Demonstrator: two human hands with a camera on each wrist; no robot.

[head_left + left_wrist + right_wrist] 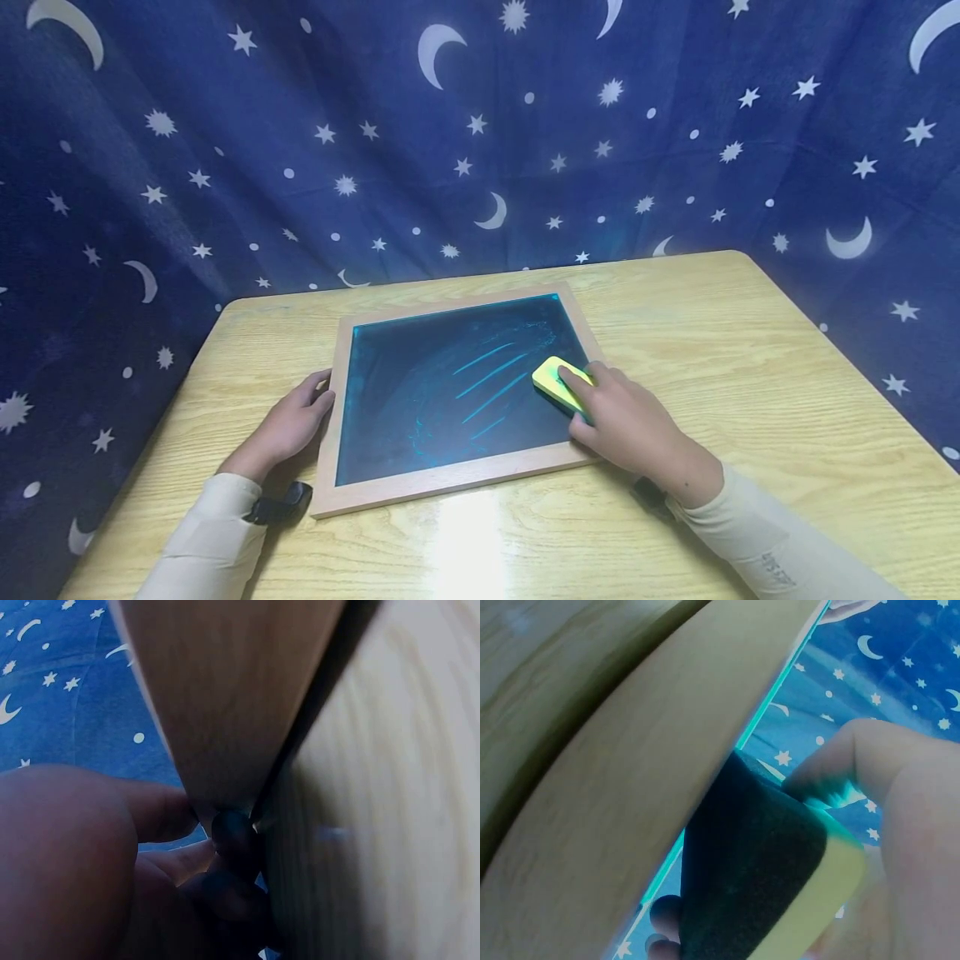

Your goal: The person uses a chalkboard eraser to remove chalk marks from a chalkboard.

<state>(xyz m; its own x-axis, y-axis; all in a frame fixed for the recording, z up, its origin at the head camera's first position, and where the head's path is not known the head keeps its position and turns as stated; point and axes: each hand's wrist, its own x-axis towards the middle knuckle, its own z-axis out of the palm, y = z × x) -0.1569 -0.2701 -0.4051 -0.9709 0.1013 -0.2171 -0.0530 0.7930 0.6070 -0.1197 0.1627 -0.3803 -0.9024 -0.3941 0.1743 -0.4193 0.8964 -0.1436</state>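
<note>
A blackboard in a light wooden frame lies on the table, with several teal chalk strokes and smudges across its middle. My right hand grips a yellow eraser with a dark felt underside, at the right part of the board. In the right wrist view the eraser is beside the frame edge, fingers around it. At the frame's left side is my left hand, its thumb and fingers at the edge; the left wrist view shows the fingertips holding the frame's side.
The wood-grain table extends around the board, its back edge close to a blue curtain with moons and stars. Dark wrist straps are on both arms.
</note>
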